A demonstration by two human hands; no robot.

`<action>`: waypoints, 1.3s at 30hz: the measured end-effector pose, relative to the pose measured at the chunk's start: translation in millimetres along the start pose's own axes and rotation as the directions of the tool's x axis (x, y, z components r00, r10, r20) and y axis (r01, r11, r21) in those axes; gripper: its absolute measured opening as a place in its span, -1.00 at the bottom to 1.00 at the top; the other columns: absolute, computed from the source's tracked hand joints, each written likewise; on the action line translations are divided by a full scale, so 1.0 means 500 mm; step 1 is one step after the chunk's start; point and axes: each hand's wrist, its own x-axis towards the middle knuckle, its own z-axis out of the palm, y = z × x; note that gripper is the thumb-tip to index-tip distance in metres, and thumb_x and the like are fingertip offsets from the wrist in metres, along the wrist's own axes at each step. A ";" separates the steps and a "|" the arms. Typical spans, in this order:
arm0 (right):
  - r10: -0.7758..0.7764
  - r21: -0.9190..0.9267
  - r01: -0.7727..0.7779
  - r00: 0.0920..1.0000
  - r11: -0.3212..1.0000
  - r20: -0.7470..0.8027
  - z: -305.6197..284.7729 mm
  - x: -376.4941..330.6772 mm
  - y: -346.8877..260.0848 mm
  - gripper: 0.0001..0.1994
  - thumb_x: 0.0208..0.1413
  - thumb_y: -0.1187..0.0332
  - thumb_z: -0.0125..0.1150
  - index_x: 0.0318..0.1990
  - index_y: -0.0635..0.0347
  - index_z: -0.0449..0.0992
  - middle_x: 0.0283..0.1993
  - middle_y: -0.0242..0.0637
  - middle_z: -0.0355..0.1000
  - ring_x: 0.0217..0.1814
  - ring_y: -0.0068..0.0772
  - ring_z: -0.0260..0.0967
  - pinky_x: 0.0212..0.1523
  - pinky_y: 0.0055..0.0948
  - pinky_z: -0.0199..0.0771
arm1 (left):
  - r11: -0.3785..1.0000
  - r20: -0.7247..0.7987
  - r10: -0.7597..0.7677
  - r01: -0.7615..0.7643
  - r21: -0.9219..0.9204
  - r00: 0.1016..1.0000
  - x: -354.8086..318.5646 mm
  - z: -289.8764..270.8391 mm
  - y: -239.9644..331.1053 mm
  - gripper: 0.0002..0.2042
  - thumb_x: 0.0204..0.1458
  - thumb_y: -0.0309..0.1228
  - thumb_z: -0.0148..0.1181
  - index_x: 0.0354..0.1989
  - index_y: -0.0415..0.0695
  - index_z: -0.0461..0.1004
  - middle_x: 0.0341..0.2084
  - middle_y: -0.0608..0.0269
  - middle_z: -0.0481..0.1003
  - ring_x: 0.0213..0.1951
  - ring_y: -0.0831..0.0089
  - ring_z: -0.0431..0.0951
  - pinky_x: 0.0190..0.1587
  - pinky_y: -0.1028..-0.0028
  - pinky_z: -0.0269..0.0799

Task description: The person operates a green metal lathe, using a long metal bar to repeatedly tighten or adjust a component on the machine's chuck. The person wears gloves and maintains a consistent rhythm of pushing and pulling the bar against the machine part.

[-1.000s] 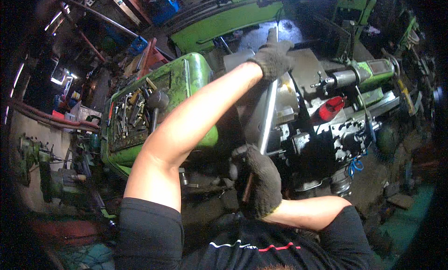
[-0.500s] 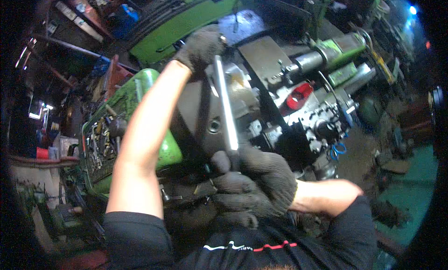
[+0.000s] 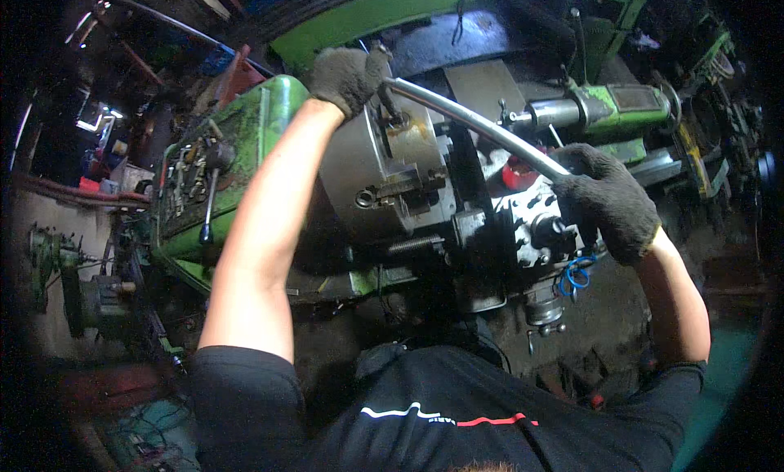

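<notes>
A large steel lathe chuck (image 3: 347, 174) sits in the middle of the view, its stepped jaws showing on the right-hand face. My gloved left hand (image 3: 347, 80) is closed around the top of a chuck key (image 3: 389, 103) standing at the chuck's upper side; its lower end is partly hidden. From the key a long metal pipe (image 3: 482, 127) slants down to the right. My gloved right hand (image 3: 608, 196) wraps round the pipe's far end, above the tool post (image 3: 539, 227).
The green headstock (image 3: 273, 117), with loose tools on top and a lever (image 3: 208, 215), stands left. A green tailstock (image 3: 625, 104) lies right. A red object (image 3: 516, 175) sits behind the tool post, and a blue hose (image 3: 576, 276) hangs in front.
My right hand has moved from near my chest far to the right, and the pipe now slants right, meeting the key. My left hand stays at the key above the chuck.
</notes>
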 end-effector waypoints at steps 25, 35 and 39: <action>-0.792 -0.671 0.483 -0.082 -0.563 0.605 0.333 0.789 -0.437 -0.58 0.30 0.22 0.32 0.27 0.10 0.60 0.40 0.07 0.48 0.37 0.19 0.51 0.37 0.02 0.55 | 0.999 0.323 -0.026 0.037 -0.029 0.946 -0.082 -0.020 0.263 -0.60 0.47 -0.17 0.04 0.12 -0.25 0.61 -0.08 -0.04 0.71 -0.09 0.23 0.71 0.05 0.21 0.60; -0.546 -0.909 0.413 0.774 0.052 0.321 -0.176 0.611 -0.119 -0.60 0.30 0.21 0.33 0.21 0.17 0.58 0.28 0.11 0.51 0.39 0.18 0.46 0.38 0.01 0.47 | 0.990 0.277 0.068 -0.099 0.100 0.959 -0.042 -0.141 0.135 -0.63 0.33 -0.17 0.05 0.15 -0.14 0.50 -0.28 -0.23 0.70 -0.21 -0.17 0.76 -0.12 -0.17 0.68; -0.778 -0.829 0.482 0.621 0.283 0.096 -0.207 0.372 0.068 -0.56 0.45 0.02 0.25 0.11 0.28 0.60 0.08 0.19 0.59 0.21 0.28 0.54 0.23 0.03 0.53 | 0.965 0.311 0.250 -0.261 -0.007 0.917 -0.006 -0.131 0.068 -0.62 0.30 -0.06 0.12 0.19 0.07 0.52 -0.25 -0.12 0.71 -0.18 -0.21 0.73 -0.09 -0.11 0.65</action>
